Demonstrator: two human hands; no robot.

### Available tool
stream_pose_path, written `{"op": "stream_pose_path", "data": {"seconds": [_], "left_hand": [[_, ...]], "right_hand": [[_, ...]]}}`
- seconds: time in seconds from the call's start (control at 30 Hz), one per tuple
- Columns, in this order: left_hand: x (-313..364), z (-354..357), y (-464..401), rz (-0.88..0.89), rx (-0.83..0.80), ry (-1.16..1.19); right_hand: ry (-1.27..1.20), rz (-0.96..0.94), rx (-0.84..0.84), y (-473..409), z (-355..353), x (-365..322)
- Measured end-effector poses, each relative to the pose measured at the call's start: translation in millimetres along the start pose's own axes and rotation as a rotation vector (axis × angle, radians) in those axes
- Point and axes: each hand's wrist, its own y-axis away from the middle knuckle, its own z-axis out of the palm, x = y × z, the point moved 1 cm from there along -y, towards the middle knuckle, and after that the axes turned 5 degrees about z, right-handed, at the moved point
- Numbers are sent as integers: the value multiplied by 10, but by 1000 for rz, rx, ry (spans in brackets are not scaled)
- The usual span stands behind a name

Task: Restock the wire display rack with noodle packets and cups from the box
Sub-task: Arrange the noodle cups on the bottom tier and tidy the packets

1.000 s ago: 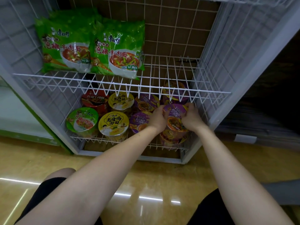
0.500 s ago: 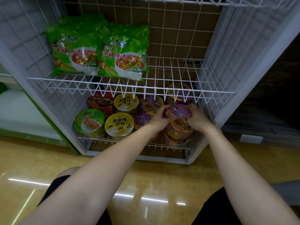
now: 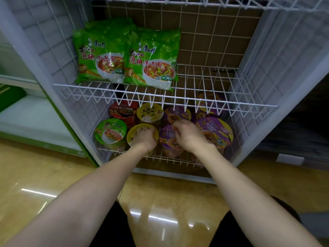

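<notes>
Left hand (image 3: pixel 145 139) grips an upright yellow cup (image 3: pixel 142 135), lid up; blurred right hand (image 3: pixel 188 135) seemingly touches a purple cup (image 3: pixel 169 139).

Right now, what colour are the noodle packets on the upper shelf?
Green, with a red soup bowl pictured; the noodle packets show best in the head view.

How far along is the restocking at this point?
Done: two green packets stand on the upper shelf, and cups fill the lower shelf's left and middle. In hand: the left hand rests on a yellow cup; the right hand is over a purple cup, blurred. Left: the upper shelf's right half is bare. The box is out of view.
</notes>
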Motion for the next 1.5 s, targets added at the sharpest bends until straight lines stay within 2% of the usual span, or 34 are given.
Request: {"op": "stream_pose_path", "data": {"seconds": [0.1,0.2,0.3,0.43,0.5,0.77,1.0,1.1,1.2,1.3,1.5], "left_hand": [[-46,137,60,6,-75,-154],[-153,231,86,51,-70,-157],[-195,207,99,76,-68,-138],[-186,150,119,82,-68,-141],[-194,153,129,88,-63,-154],[-185,230,69,96,-32,-174],[-195,122,78,115,-68,-113],[-197,145,96,116,-52,-117],[-184,149,93,112,-25,-111],[-173,74,51,80,-53,-112],[-184,-7,31,88,-60,-122]], "right_hand": [[55,97,-276,-46,314,-37],[135,170,-374,-28,582,18],[274,154,-338,20,718,-8],[370,73,-158,46,737,-111],[384,68,-119,40,721,-132],[330,110,-164,15,676,-111],[313,112,-107,-6,753,-26],[287,141,-156,-40,739,-38],[152,201,-215,-97,691,-35],[6,240,-193,-138,673,-2],[63,239,-166,-112,852,7]]}}
